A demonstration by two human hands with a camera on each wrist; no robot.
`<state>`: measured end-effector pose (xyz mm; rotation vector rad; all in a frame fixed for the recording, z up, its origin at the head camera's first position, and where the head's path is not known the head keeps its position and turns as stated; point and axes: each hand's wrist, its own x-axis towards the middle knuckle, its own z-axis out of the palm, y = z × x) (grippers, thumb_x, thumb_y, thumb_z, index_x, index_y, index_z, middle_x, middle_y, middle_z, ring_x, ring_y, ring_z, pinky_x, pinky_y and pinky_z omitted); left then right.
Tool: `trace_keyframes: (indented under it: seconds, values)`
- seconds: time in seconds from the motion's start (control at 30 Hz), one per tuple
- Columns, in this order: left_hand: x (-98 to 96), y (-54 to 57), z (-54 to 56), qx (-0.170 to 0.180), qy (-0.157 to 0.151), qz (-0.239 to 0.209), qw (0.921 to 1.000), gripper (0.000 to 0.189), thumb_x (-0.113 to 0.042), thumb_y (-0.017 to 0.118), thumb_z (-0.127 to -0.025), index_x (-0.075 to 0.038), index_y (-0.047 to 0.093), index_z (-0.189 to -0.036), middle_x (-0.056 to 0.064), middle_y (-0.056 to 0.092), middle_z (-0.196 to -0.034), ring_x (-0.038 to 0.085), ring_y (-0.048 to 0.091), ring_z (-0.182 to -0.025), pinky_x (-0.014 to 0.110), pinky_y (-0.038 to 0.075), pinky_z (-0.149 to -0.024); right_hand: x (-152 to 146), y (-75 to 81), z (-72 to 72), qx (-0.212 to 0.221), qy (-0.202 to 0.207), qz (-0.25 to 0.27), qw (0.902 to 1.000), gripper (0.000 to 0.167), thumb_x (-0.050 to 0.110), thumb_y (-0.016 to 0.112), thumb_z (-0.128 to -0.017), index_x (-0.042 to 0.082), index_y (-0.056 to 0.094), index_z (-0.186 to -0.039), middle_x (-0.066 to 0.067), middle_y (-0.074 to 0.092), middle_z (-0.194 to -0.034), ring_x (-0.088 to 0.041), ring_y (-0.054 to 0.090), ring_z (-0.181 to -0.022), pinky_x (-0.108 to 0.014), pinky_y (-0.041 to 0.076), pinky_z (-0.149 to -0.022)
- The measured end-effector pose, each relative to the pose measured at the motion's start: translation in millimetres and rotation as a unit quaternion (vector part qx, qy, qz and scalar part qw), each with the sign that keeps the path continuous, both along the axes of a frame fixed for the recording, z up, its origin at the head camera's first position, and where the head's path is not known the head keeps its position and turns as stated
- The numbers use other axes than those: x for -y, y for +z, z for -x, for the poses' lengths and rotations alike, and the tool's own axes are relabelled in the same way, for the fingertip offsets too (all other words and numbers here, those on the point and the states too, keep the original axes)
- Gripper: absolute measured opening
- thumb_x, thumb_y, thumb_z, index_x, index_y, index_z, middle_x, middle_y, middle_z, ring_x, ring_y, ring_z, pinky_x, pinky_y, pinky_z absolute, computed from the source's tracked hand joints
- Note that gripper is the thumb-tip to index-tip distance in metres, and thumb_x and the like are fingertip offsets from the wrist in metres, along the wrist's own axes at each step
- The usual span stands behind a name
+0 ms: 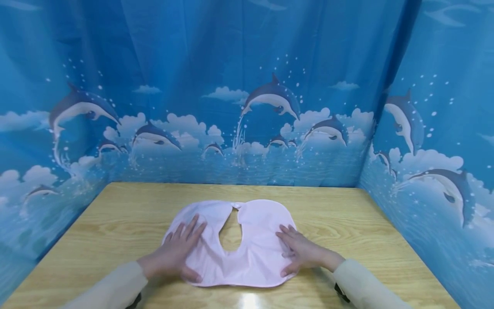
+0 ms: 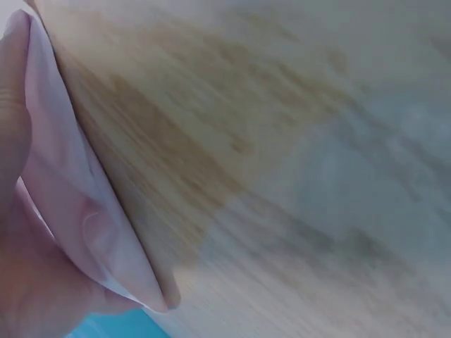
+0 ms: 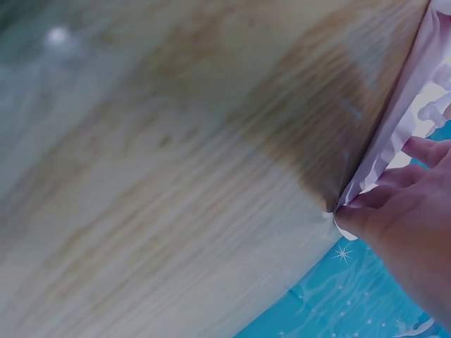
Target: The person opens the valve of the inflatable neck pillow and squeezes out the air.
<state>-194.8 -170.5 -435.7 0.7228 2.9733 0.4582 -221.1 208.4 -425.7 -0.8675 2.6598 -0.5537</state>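
A pale pink cloth bib (image 1: 254,257) lies spread on the wooden table, its teardrop neck opening in the middle and its two upper ends meeting at a small fastening tab. On the bib's left part rests my left hand (image 1: 175,253), fingers spread and thumb near the lower edge. My right hand (image 1: 305,251) lies on the right edge with its fingers extended over the fabric. The left wrist view has the bib (image 2: 77,176) beside the thumb and palm. In the right wrist view, the fingers of the right hand (image 3: 409,204) touch the bib's edge (image 3: 387,134).
The wood-grain table (image 1: 127,214) extends around the bib on all sides. Blue curtains (image 1: 216,51) printed with dolphins and clouds stand behind it and along its left and right sides. Light sleeves (image 1: 362,283) cover both forearms, with a dark band under each.
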Motion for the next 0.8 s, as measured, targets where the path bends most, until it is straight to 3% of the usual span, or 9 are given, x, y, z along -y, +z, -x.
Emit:
trace_keyframes:
  seconds: [0.27,0.5,0.8]
  values:
    - [3.4,-4.2,7.7,-0.006,-0.011,-0.029,0.9995,0.123,-0.073,0.066,-0.054,-0.014,0.011,-0.147,0.023,0.0,-0.151,0.062,0.011,-0.126,0.078,0.016,-0.091,-4,-1.7,1.1,-0.006,0.002,-0.013,0.9999,0.11,0.055,0.075,-0.06,-0.002,0.026,-0.141,-0.028,0.012,-0.148,-0.049,0.008,-0.135,-0.061,0.013,-0.108]
    - [6.8,-17.2,9.1,-0.026,-0.015,-0.007,0.9995,0.118,-0.077,0.059,-0.059,-0.02,0.007,-0.147,0.024,-0.003,-0.151,0.061,0.007,-0.128,0.079,0.013,-0.09,-5,-0.1,-1.1,0.009,0.003,-0.014,0.9999,0.108,0.054,0.073,-0.063,-0.001,0.024,-0.142,-0.027,0.009,-0.149,-0.048,0.005,-0.136,-0.061,0.011,-0.108]
    - [7.2,-10.7,8.1,-0.03,-0.018,-0.01,0.9993,0.113,-0.074,0.061,-0.06,-0.018,0.014,-0.146,0.024,0.0,-0.151,0.059,0.01,-0.128,0.078,0.017,-0.09,-8,1.9,1.7,-0.013,0.009,-0.001,0.9999,0.105,0.052,0.075,-0.064,-0.004,0.028,-0.14,-0.029,0.015,-0.147,-0.05,0.012,-0.134,-0.062,0.014,-0.107]
